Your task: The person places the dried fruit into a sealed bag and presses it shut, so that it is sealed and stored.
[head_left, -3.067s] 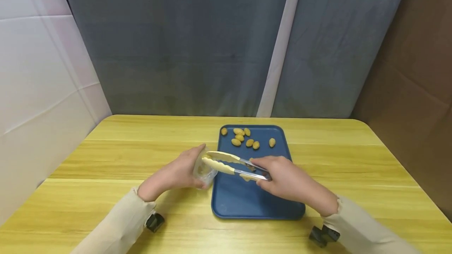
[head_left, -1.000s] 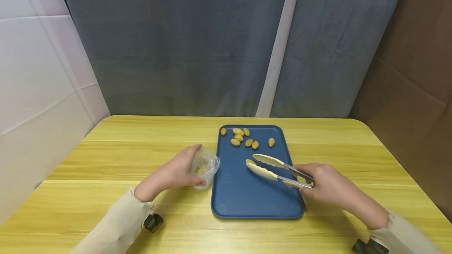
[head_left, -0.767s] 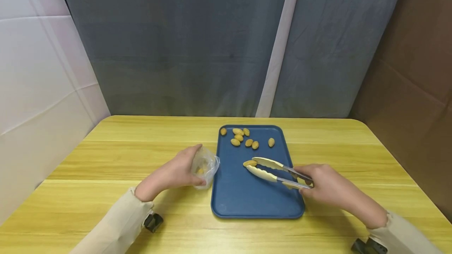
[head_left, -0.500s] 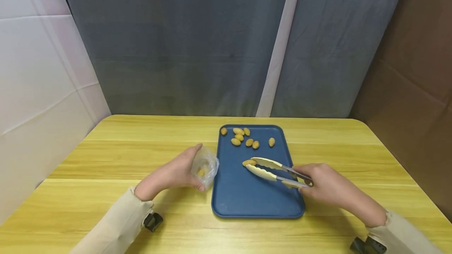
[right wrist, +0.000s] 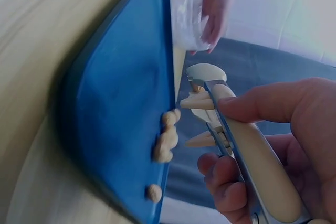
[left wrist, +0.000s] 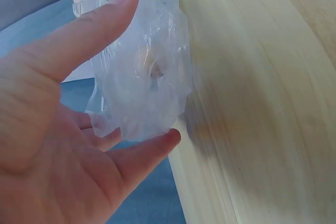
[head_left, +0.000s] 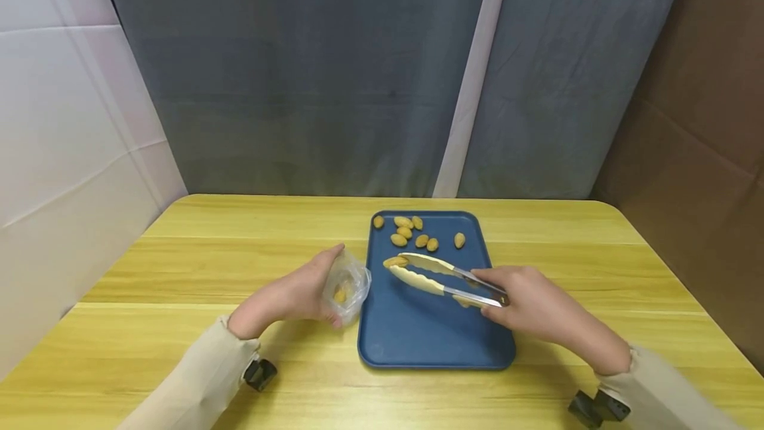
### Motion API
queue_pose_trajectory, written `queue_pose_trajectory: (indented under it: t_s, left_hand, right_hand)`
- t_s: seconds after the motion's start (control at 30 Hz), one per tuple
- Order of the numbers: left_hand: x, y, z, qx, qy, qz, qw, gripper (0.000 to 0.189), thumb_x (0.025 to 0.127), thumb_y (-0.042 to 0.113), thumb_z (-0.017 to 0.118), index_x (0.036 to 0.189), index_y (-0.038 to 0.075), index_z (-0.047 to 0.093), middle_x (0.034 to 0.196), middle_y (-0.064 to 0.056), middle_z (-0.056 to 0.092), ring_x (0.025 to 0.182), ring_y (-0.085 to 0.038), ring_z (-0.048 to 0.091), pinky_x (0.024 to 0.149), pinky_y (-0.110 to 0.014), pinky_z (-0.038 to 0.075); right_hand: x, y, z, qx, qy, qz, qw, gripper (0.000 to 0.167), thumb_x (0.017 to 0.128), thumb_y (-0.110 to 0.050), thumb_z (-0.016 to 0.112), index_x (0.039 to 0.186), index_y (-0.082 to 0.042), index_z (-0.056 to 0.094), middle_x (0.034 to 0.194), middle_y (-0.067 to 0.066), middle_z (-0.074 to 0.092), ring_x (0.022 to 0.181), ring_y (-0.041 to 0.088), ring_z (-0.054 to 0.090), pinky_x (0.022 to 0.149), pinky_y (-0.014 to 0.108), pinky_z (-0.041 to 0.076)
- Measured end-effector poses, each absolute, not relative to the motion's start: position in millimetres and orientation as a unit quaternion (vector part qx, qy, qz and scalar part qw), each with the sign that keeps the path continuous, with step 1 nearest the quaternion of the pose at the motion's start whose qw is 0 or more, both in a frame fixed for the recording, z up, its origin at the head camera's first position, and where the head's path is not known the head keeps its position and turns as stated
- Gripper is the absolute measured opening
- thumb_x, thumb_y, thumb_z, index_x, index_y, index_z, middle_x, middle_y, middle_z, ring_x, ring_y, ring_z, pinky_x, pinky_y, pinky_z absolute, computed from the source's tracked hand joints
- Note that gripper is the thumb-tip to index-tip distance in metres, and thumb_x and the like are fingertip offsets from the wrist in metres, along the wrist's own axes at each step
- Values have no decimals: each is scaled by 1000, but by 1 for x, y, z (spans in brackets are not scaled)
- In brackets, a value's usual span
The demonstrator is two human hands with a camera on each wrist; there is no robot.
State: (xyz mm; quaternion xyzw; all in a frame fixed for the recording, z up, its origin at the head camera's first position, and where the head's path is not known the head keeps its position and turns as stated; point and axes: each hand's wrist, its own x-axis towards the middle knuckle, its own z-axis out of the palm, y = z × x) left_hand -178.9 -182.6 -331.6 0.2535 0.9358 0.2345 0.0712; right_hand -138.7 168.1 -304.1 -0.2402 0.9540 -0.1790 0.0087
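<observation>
One nut (head_left: 395,262) in cream-tipped tongs (head_left: 418,280) | tan, oval | container (left wrist: 142,90): clear, crinkled

Tray (head_left: 436,347) on the table (head_left: 149,284), bag (head_left: 356,284) by its left edge
Nuts (head_left: 398,240) lie at the tray's far end; tongs (head_left: 418,281) before them, over its middle.
</observation>
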Motion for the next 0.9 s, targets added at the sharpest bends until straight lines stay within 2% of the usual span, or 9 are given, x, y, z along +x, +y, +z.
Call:
queue_pose_trajectory:
  t_s: [0.13,0.33,0.43,0.67,0.9]
  left_hand:
    - [-179,-182,-332,250,936,238,68,114,59,16,90,144,-12,19,141,-33,36,127,-43,42,109,-53,33]
    - [-179,-180,-331,237,937,247,64,109,61,16,88,143,-11,22,139,-30,39,122,-39,46,107,-52,36]
    - [-179,-179,-331,223,939,253,72,108,63,17,87,144,-9,21,141,-29,37,123,-38,45,107,-52,36]
    - [-179,-180,-332,216,938,260,80,104,66,17,85,145,-9,21,144,-29,35,127,-38,43,109,-52,34]
    - [-179,-180,-332,213,937,264,79,103,67,16,84,145,-8,22,144,-29,35,125,-37,45,107,-52,35]
  right_hand:
    - [-138,158,-301,-246,953,-178,3,51,80,-18,75,127,-4,61,94,3,66,69,9,48,55,21,40]
    - [-138,144,-298,-257,949,-183,-4,51,81,-18,75,128,-5,60,89,2,64,67,9,48,54,20,41]
    - [-139,138,-297,-261,948,-182,0,52,81,-19,74,129,-5,60,90,2,64,68,9,47,54,20,40]
    - [-142,124,-295,-283,942,-179,-2,52,81,-19,74,129,-4,59,77,-5,56,62,7,46,50,19,40]
    - [-144,115,-295,-289,939,-184,1,51,81,-17,73,129,-4,60,76,-6,55,63,8,46,49,19,40]
